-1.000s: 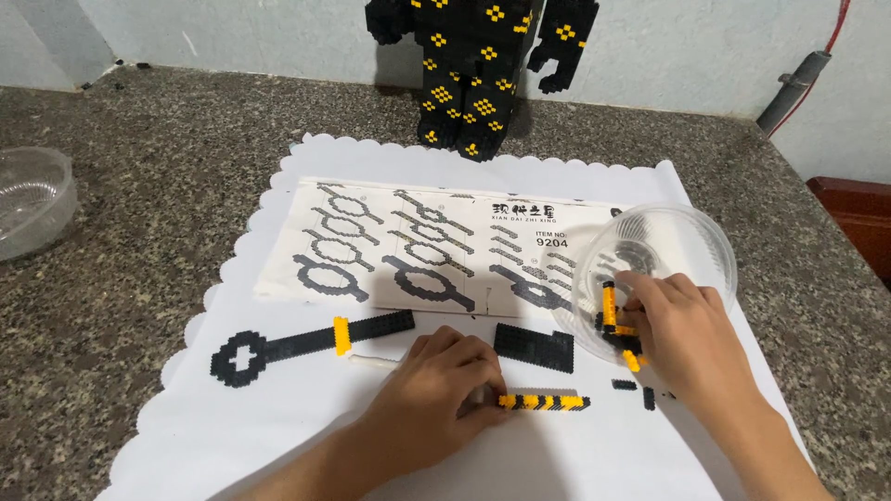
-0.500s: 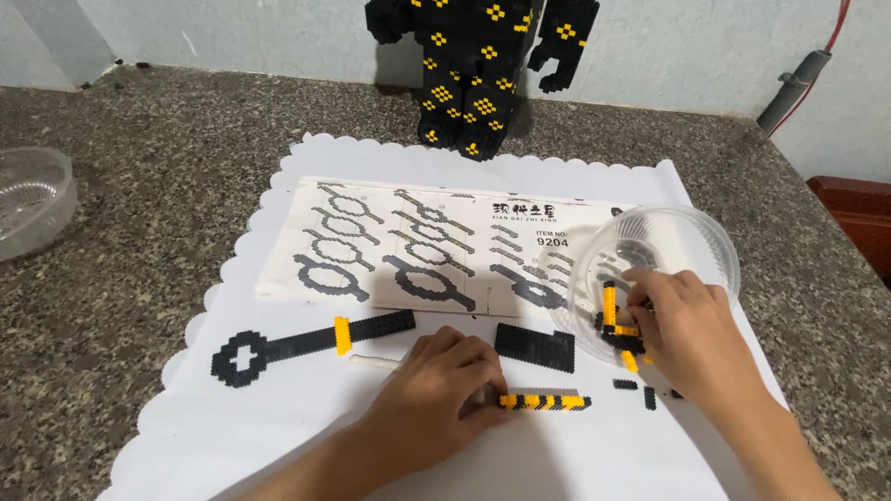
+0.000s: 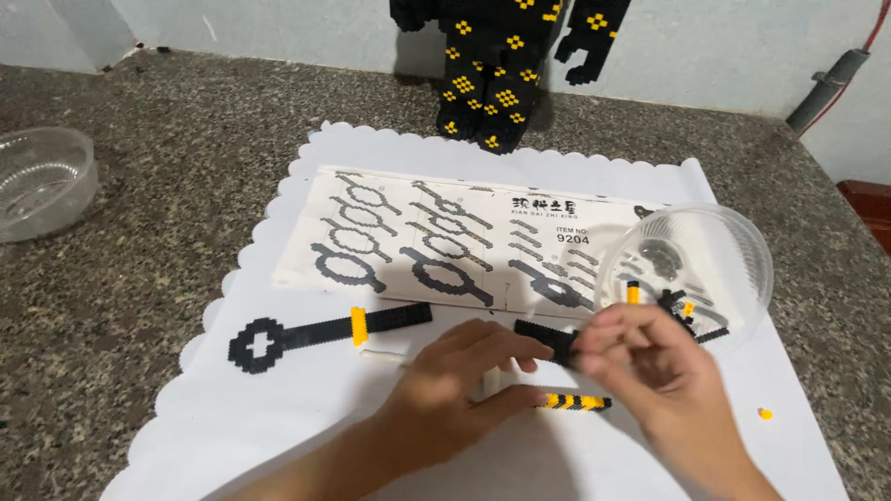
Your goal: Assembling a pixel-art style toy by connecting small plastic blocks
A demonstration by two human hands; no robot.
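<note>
Black, studded brick plates make up the flat black strip (image 3: 548, 338), which lies on the white scallop-edged mat (image 3: 278, 417) just below the instruction sheet (image 3: 445, 246). Its right end is pinched between the fingertips of the right hand (image 3: 650, 371), whose fingers are bunched together over it; whether anything else is gripped there cannot be told. The fingertips of the left hand (image 3: 455, 394) are laid flat against the strip's left part, and the thumb is pressed on the mat beside a short black-and-yellow striped bar (image 3: 575, 402), which sits just below the strip. That hand is seen spread and pressing, not closed round anything.

Left of the strip, a longer black piece with a looped, key-like head and one yellow band (image 3: 325, 334) is laid flat on the mat. Right of the strip, a clear, ribbed plastic bowl (image 3: 715, 250) is seen with a few small black and yellow bricks inside, and a single yellow stud (image 3: 764, 414) is found on the mat below it. The sheet is printed with grey and black diagrams of similar pieces. Beyond the sheet, a blocky black figure with yellow dots (image 3: 501, 65) stands on the speckled stone counter (image 3: 186, 158), and a second clear bowl (image 3: 42, 181) rests far to the left.
</note>
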